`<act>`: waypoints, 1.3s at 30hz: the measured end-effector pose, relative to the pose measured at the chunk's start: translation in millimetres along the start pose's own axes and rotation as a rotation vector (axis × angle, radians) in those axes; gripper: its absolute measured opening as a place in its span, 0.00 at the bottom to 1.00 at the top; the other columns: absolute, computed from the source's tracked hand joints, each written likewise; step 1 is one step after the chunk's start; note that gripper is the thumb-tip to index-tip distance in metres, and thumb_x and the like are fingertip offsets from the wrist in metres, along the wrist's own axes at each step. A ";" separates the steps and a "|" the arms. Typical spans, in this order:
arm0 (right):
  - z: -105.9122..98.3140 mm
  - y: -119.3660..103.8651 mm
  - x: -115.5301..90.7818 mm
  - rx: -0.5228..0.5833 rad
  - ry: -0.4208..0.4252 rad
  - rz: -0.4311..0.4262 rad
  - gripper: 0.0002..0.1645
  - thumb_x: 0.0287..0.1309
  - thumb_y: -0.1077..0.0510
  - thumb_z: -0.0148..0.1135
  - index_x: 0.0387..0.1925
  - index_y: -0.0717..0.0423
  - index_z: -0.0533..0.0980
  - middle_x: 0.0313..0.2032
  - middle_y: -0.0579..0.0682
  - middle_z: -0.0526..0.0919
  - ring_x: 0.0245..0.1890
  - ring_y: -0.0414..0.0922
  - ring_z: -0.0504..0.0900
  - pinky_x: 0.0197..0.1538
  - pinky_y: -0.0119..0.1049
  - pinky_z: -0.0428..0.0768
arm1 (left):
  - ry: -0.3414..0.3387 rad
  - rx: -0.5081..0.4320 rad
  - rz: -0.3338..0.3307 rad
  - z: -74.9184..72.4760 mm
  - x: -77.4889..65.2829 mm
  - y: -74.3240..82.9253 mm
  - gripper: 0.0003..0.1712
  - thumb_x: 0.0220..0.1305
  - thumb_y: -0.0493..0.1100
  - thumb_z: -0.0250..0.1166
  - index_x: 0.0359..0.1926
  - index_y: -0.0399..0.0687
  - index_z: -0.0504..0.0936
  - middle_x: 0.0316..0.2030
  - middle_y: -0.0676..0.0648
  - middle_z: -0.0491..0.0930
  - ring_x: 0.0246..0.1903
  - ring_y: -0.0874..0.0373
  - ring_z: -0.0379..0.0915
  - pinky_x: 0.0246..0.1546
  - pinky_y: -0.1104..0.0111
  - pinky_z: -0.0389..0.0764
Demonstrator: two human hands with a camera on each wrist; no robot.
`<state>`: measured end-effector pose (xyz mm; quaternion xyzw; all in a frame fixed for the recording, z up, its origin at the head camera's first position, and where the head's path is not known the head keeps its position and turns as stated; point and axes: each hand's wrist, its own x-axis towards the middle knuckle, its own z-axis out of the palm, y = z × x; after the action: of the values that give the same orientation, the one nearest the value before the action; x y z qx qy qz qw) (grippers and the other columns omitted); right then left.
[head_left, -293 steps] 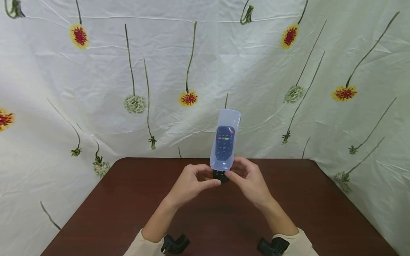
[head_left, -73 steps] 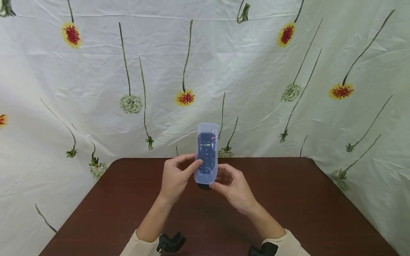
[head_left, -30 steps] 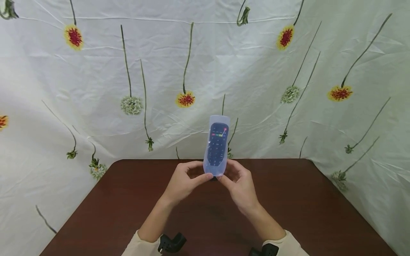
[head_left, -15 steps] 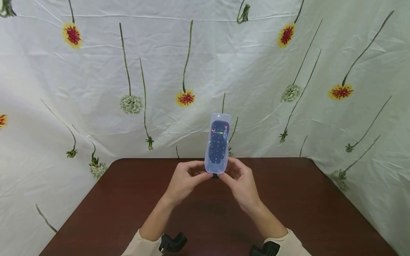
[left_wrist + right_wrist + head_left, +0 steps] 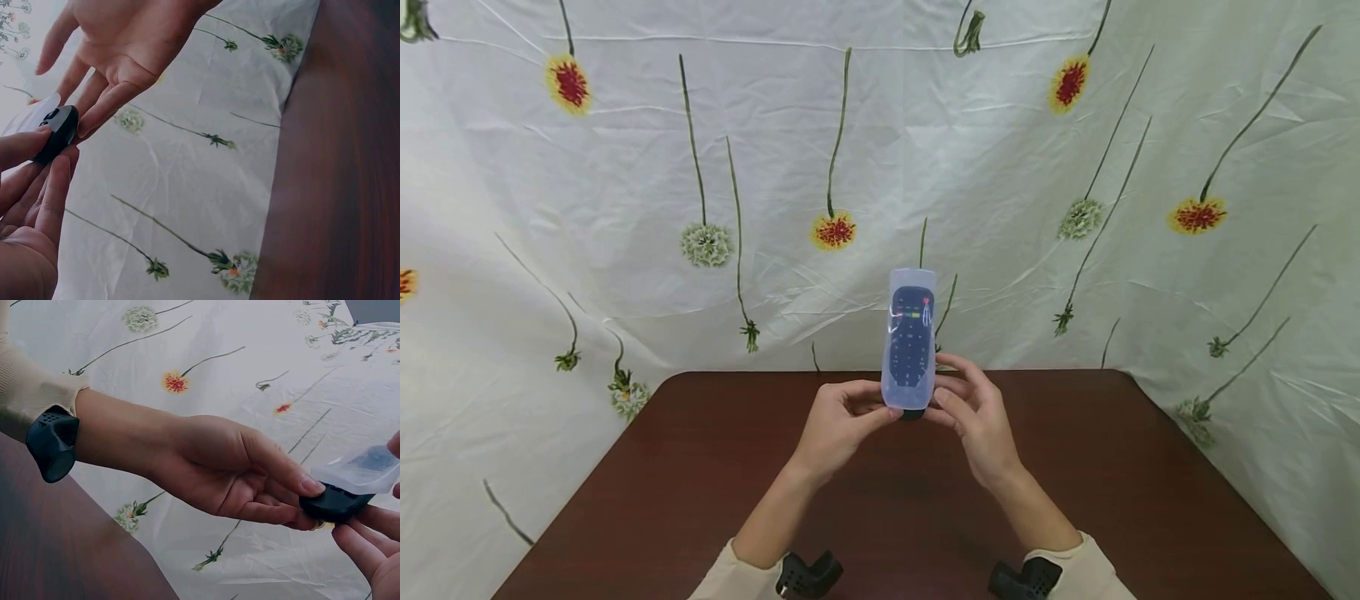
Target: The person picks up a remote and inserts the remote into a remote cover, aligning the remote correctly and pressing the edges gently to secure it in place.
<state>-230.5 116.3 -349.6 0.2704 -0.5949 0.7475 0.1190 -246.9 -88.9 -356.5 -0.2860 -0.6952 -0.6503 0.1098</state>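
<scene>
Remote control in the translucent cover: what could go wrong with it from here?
The left hand pinches the remote control at its black lower end, so the upper part might tip. The thumb of the right hand stands apart from it, so that side may support it little. That end sticks out of the cover; a hard push might crease the cover.

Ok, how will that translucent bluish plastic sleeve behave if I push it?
The translucent bluish plastic sleeve probably flexes but keeps shape, as its open end arches over the black plastic remote. Its glossy highlights suggest it may be slippery. Where the remote backs it, it's likely stiffer.
</scene>
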 end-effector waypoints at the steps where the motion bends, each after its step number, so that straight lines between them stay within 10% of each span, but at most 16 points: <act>1: -0.1 0.2 0.3 -0.008 0.013 -0.002 0.24 0.73 0.69 0.53 0.67 0.73 0.66 0.50 0.72 0.81 0.43 0.49 0.88 0.46 0.46 0.86 | 0.002 0.013 -0.002 0.3 -0.1 -0.1 0.14 0.60 0.30 0.75 0.47 0.31 0.88 0.36 0.41 0.89 0.31 0.52 0.87 0.36 0.66 0.85; 15: 2.4 3.8 0.6 -0.112 0.186 0.027 0.07 0.71 0.71 0.59 0.46 0.75 0.76 0.39 0.63 0.86 0.35 0.46 0.88 0.37 0.42 0.88 | 0.017 0.026 -0.015 7.6 -4.1 -1.2 0.13 0.56 0.31 0.77 0.43 0.32 0.89 0.35 0.42 0.89 0.28 0.52 0.86 0.33 0.66 0.85; 39: -0.4 -2.5 0.0 -0.009 0.111 0.114 0.09 0.68 0.74 0.61 0.47 0.76 0.74 0.41 0.62 0.87 0.40 0.48 0.89 0.46 0.44 0.86 | 0.022 -0.064 0.009 3.8 -2.8 0.2 0.13 0.56 0.27 0.75 0.44 0.29 0.88 0.35 0.40 0.88 0.29 0.52 0.86 0.36 0.63 0.86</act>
<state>-229.5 117.3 -347.7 0.1937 -0.6053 0.7641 0.1105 -243.7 -85.9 -358.4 -0.2853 -0.6714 -0.6749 0.1109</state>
